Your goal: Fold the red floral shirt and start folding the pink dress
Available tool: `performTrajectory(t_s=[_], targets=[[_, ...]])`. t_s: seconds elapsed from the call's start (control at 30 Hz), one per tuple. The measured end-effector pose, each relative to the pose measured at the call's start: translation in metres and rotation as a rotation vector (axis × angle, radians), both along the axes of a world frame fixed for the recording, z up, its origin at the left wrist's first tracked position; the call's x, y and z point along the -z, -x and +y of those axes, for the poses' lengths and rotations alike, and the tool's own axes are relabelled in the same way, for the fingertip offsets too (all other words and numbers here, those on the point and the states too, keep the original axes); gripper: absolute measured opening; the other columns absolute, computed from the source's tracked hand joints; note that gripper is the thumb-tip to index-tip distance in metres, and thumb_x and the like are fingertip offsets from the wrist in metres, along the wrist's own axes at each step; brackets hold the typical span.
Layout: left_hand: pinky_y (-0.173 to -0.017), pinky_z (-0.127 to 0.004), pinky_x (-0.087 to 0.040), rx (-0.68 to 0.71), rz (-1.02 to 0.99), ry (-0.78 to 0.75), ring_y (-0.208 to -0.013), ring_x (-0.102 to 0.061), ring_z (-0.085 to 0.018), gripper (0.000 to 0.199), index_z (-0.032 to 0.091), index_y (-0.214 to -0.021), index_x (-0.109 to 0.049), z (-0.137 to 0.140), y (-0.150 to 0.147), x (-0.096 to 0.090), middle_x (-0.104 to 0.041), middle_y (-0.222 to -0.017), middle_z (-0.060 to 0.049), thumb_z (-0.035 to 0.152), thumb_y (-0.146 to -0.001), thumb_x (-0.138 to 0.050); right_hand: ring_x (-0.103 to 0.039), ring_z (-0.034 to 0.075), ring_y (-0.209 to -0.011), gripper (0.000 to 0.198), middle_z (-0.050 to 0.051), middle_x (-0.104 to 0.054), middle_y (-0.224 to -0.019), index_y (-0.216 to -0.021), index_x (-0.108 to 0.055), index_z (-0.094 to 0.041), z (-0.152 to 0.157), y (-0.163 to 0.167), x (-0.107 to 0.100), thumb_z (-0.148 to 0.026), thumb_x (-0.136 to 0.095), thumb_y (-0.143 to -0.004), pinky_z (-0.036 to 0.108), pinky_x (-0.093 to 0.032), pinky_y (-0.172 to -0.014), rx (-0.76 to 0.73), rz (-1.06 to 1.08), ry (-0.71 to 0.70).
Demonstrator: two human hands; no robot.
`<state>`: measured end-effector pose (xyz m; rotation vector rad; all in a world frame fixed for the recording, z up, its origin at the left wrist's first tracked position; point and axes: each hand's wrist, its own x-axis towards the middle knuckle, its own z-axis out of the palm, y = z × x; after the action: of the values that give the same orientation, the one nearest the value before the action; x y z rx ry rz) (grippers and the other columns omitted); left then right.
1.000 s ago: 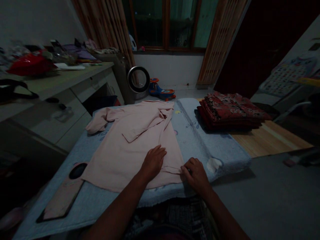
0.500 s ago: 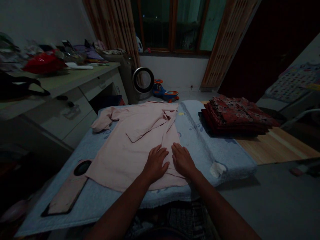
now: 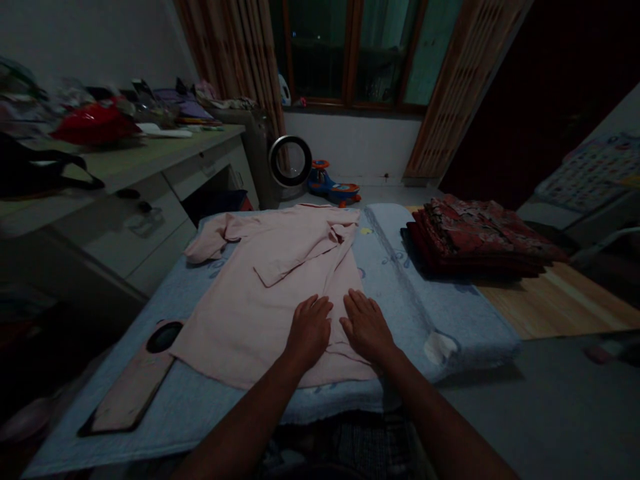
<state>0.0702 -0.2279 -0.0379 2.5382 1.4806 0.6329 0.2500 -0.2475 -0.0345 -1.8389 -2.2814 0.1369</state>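
Note:
A pale pink shirt (image 3: 240, 320) lies spread on a blue patterned blanket (image 3: 175, 420), its collar end away from me. One sleeve sticks out at the far left; the other is folded across the shirt's body. My left hand (image 3: 309, 328) rests palm down on the shirt's right part, fingers stretched out. Just to its right, my right hand (image 3: 367, 325) lies flat near the shirt's right edge, fingers extended. Neither hand grips the cloth. A pink board-like thing with a dark round opening (image 3: 135, 380) lies on the blanket at the left.
A stack of folded red patterned cloth (image 3: 485, 233) sits at the right, partly over a wooden board (image 3: 565, 300). A cluttered desk (image 3: 160, 157) stands along the left. Beyond the blanket are a blue and orange ride-on toy (image 3: 333, 187) and a round dark-rimmed thing (image 3: 290, 162).
My left hand has shifted slightly toward me and its thumb has drawn in. My right hand stays near the same spot on the shirt. The camera view has moved slightly.

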Motion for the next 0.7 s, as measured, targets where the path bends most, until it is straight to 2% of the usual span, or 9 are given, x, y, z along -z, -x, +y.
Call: performTrajectory(t_s=[0.2, 0.27, 0.33, 0.43, 0.5, 0.57, 0.63, 0.7], targets=[[-0.114, -0.049, -0.037, -0.003, -0.030, -0.031, -0.133, -0.048, -0.027, 0.035, 0.020, -0.123, -0.063, 0.001, 0.001, 0.001, -0.059, -0.139, -0.009, 0.016, -0.090, -0.052, -0.027, 0.028, -0.147, 0.055, 0.013, -0.033, -0.160, -0.149, -0.041, -0.013, -0.002, 0.003, -0.009, -0.037, -0.042, -0.099, 0.046, -0.021, -0.118, 0.010, -0.036, 0.020], [-0.114, -0.049, -0.037, -0.003, -0.039, -0.024, -0.131, -0.049, -0.027, 0.034, 0.021, -0.123, -0.063, 0.001, 0.001, 0.001, -0.060, -0.137, -0.009, 0.016, -0.090, -0.053, -0.036, 0.029, -0.142, 0.051, 0.014, -0.041, -0.155, -0.142, -0.048, -0.015, 0.002, 0.003, -0.019, -0.037, -0.047, -0.096, 0.045, -0.028, -0.113, 0.000, -0.050, 0.021], [-0.114, -0.049, -0.037, -0.006, -0.045, -0.001, -0.130, -0.050, -0.027, 0.035, 0.021, -0.123, -0.062, 0.000, 0.000, 0.000, -0.061, -0.136, -0.009, 0.016, -0.090, -0.053, -0.049, 0.030, -0.128, 0.040, 0.014, -0.055, -0.141, -0.127, -0.060, -0.017, 0.012, 0.002, -0.032, -0.037, -0.053, -0.093, 0.043, -0.038, -0.102, -0.022, -0.078, 0.050], [-0.114, -0.049, -0.036, 0.025, -0.059, 0.056, -0.131, -0.049, -0.027, 0.035, 0.021, -0.122, -0.062, 0.001, 0.003, -0.006, -0.061, -0.136, -0.009, 0.016, -0.088, -0.055, -0.062, 0.028, -0.104, 0.026, 0.013, -0.067, -0.114, -0.103, -0.068, -0.017, 0.042, 0.000, -0.051, -0.032, -0.048, -0.094, 0.037, -0.045, -0.084, -0.013, -0.136, 0.139], [-0.112, -0.045, -0.039, 0.079, -0.081, 0.098, -0.129, -0.051, -0.025, 0.032, 0.021, -0.120, -0.063, 0.006, 0.008, -0.012, -0.062, -0.134, -0.008, 0.017, -0.089, -0.055, -0.063, 0.025, -0.098, 0.027, 0.013, -0.069, -0.105, -0.101, -0.068, -0.016, 0.068, -0.002, -0.057, -0.026, -0.043, -0.096, 0.035, -0.044, -0.082, 0.029, -0.141, 0.144], [-0.111, -0.041, -0.042, 0.095, -0.106, 0.103, -0.126, -0.054, -0.023, 0.031, 0.021, -0.119, -0.063, 0.017, 0.017, -0.019, -0.062, -0.132, -0.009, 0.019, -0.089, -0.054, -0.063, 0.024, -0.100, 0.028, 0.014, -0.068, -0.107, -0.103, -0.068, -0.016, 0.096, -0.003, -0.056, -0.021, -0.042, -0.096, 0.033, -0.043, -0.083, 0.073, -0.111, 0.104], [-0.112, -0.040, -0.041, 0.030, -0.108, 0.055, -0.129, -0.052, -0.023, 0.033, 0.020, -0.120, -0.062, 0.034, 0.028, -0.025, -0.060, -0.136, -0.010, 0.020, -0.089, -0.053, -0.062, 0.022, -0.103, 0.028, 0.013, -0.066, -0.112, -0.108, -0.067, -0.016, 0.121, -0.002, -0.050, -0.017, -0.044, -0.094, 0.030, -0.042, -0.084, 0.136, -0.038, 0.057], [-0.115, -0.044, -0.036, -0.099, -0.067, -0.014, -0.135, -0.045, -0.026, 0.036, 0.019, -0.123, -0.061, 0.057, 0.042, -0.028, -0.055, -0.142, -0.011, 0.021, -0.088, -0.054, -0.061, 0.021, -0.104, 0.028, 0.013, -0.066, -0.113, -0.109, -0.067, -0.015, 0.140, 0.000, -0.039, -0.015, -0.044, -0.094, 0.028, -0.041, -0.086, 0.207, 0.033, 0.017]])
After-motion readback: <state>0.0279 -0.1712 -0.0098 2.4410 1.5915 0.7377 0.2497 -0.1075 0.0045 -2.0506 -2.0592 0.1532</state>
